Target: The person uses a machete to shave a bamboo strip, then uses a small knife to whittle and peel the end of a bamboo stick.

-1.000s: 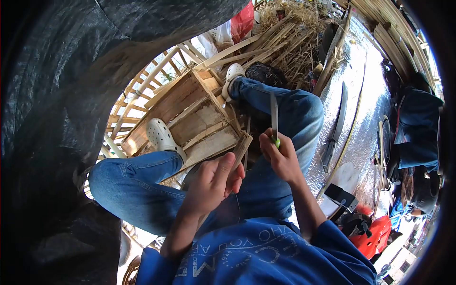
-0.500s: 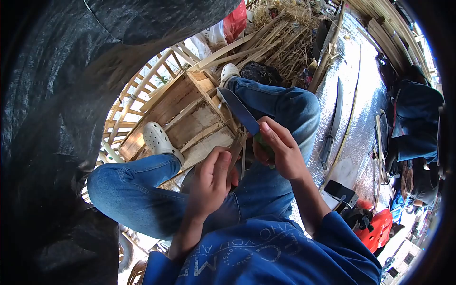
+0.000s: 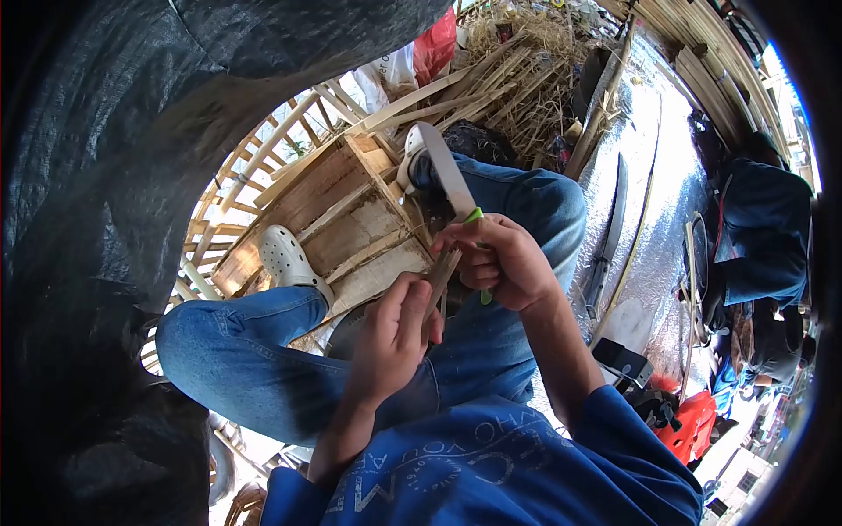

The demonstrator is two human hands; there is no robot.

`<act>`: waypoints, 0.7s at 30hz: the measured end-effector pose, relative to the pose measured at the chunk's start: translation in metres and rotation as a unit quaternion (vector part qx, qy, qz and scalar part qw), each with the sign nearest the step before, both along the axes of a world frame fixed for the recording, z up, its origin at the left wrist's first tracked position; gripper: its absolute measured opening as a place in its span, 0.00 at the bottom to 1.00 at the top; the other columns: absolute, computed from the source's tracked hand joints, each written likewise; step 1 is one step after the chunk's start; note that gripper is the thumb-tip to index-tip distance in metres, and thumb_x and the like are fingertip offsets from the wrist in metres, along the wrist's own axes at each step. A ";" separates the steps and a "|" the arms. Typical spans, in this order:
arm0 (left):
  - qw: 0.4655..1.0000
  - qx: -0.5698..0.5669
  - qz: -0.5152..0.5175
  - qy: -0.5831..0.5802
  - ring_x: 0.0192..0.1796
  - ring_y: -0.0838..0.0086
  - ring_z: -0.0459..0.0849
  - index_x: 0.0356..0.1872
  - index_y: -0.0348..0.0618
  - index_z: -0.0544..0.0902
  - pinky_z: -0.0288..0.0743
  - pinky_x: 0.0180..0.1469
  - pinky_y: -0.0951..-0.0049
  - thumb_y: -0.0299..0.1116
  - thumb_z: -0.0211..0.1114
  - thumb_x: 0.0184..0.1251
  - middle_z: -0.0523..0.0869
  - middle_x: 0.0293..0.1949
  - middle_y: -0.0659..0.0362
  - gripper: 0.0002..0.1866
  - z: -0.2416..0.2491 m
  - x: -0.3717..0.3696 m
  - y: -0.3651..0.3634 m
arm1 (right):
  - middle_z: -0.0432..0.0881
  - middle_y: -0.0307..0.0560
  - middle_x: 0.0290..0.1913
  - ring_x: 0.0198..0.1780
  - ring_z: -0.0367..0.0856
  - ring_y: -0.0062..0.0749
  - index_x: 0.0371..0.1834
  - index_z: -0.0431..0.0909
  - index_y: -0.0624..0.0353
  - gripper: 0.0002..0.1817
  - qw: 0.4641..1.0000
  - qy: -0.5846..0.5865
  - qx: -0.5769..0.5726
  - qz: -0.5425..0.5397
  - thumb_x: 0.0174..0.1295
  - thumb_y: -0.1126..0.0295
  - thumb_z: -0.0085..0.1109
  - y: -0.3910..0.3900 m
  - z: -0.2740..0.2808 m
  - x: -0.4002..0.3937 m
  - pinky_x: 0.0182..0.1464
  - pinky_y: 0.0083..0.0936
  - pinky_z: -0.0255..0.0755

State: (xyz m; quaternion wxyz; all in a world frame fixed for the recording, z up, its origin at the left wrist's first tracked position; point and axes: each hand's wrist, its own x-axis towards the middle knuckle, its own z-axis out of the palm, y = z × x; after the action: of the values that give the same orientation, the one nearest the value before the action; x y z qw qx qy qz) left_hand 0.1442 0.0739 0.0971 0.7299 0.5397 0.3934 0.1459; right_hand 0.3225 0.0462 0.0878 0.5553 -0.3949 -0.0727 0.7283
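Observation:
My left hand is closed around a short strip of wood or bamboo, whose upper end sticks out past the thumb. Gripped in my right hand is a knife with a green handle and a broad, pale blade pointing up and away from me. The fingertips of that hand reach to the strip's upper end, and whether they touch it is hard to make out. The blade stands apart from the strip. Both hands are close together above my lap.
Beyond my shoes stands a wooden crate. A machete-like blade lies on the silvery sheet at right, near a small black box. Dry strips and straw are heaped behind. Another person's legs are at far right. Dark plastic sheeting hangs at left.
My right hand has turned the knife, so its blade stands more upright and looks brighter. Its fingers have come toward the strip's end. My left hand has hardly moved.

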 end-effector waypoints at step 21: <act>1.000 -0.003 0.004 -0.013 0.17 0.84 0.69 0.39 0.39 0.74 0.59 0.19 0.82 0.41 0.43 0.76 0.75 0.17 0.62 0.17 0.000 -0.001 0.002 | 0.54 0.24 0.16 0.14 0.50 0.10 0.40 0.75 0.59 0.10 0.979 0.178 0.089 -0.042 0.63 0.65 0.53 0.002 -0.061 -0.025 0.17 0.11 0.48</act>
State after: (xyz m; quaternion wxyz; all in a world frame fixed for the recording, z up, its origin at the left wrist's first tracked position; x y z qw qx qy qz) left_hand 0.1435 0.0755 0.0975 0.7360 0.5339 0.3865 0.1546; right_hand 0.2979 0.0485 0.0266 0.6223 -0.2106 -0.0200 0.7536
